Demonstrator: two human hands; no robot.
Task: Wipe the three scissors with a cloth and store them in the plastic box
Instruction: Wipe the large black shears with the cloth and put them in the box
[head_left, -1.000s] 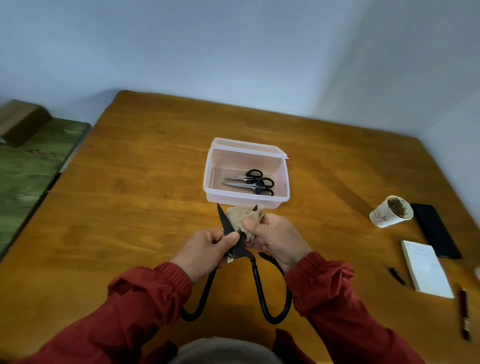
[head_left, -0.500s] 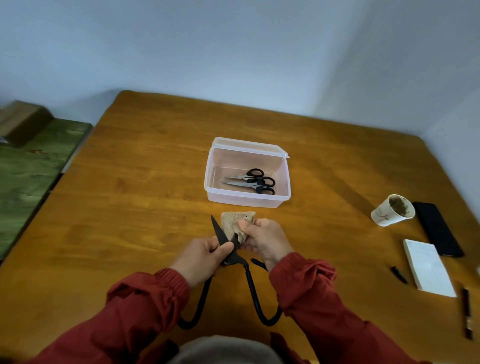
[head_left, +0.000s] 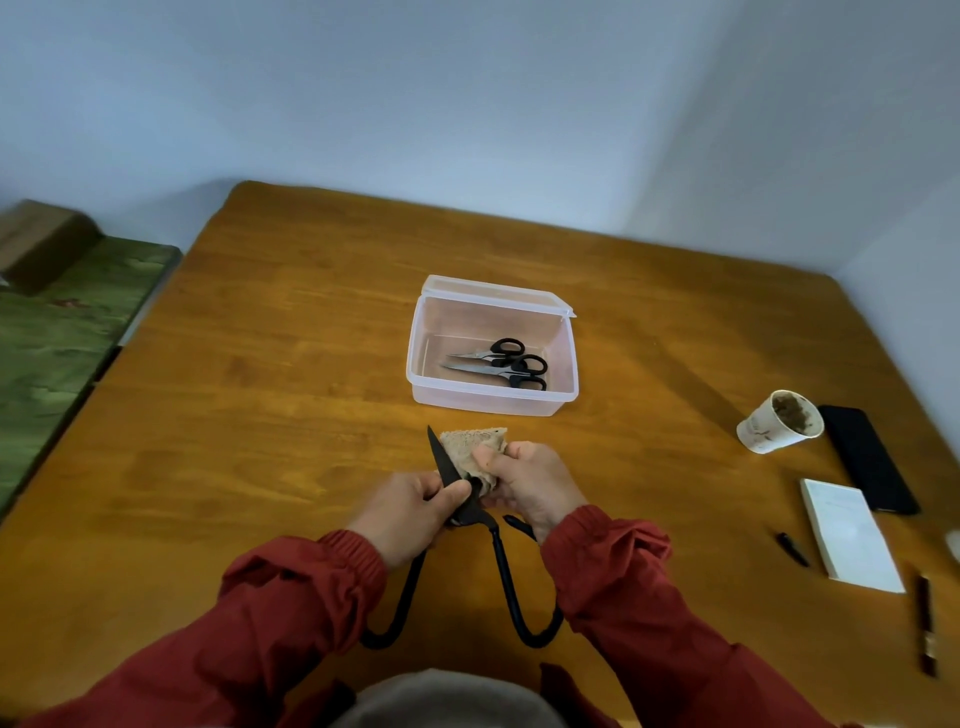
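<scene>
Head view: a wooden table (head_left: 260, 389) is seen from above, with both hands kept close together.
Left hand (head_left: 410, 512): clamped round the big black scissors (head_left: 503, 566) near the pivot, with the blade tip pointed away toward the box.
Right hand (head_left: 530, 483): a tan cloth (head_left: 475, 447) is pinched against the blade, thumb on top.
Big scissors: still outside the box, with the long loop handles trailed back between the red sleeves (head_left: 311, 597).
Plastic box (head_left: 493, 402): lid left open, just beyond the cloth — two small scissors (head_left: 501, 364) are already laid inside.
Far right: paper cup (head_left: 779, 421), phone (head_left: 867, 457), notepad (head_left: 847, 535), pen (head_left: 792, 548).
</scene>
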